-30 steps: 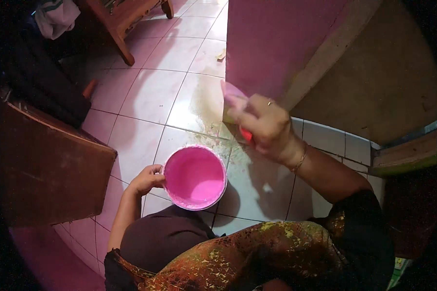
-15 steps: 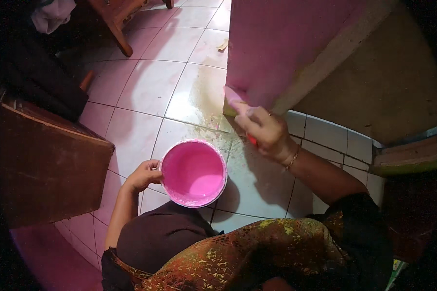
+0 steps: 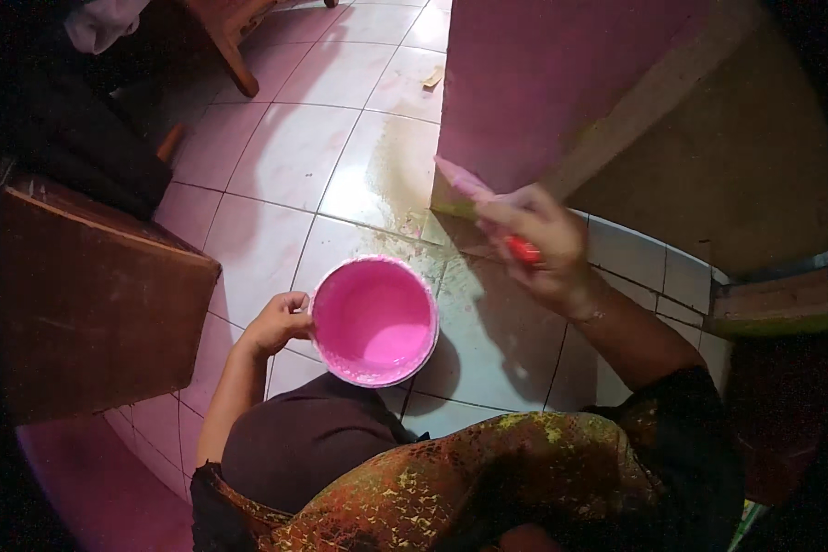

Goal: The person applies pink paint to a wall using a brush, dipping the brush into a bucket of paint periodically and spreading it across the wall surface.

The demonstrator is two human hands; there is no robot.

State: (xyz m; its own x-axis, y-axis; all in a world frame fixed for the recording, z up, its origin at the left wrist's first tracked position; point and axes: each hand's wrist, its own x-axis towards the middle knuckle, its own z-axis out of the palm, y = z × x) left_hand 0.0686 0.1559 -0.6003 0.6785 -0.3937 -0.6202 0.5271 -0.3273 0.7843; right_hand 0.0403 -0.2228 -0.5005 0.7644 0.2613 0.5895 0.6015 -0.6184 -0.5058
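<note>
My left hand (image 3: 281, 324) grips the left rim of a round bucket (image 3: 374, 320) with bright pink paint inside, thumb over the edge. The bucket is tipped a little toward me above the floor, beside my knee. In my right hand (image 3: 541, 241), closed round a red-ended handle, is a paintbrush (image 3: 466, 179) with pink-coated bristles. The brush points up and left at the lower end of a pink wall (image 3: 524, 92), its tip at the wall's left edge. Motion blurs the right hand and brush slightly.
White floor tiles (image 3: 290, 147) spread ahead, with a brownish stain and a small scrap (image 3: 432, 79) near the wall. Brown wooden furniture (image 3: 110, 304) stands close on the left. A wooden leg (image 3: 235, 64) is at the far left. A brown panel (image 3: 708, 156) rises at right.
My right hand with the paintbrush has moved right, and the brush has turned along the wall's edge. The bucket in my left hand has shifted slightly right and up in the view.
</note>
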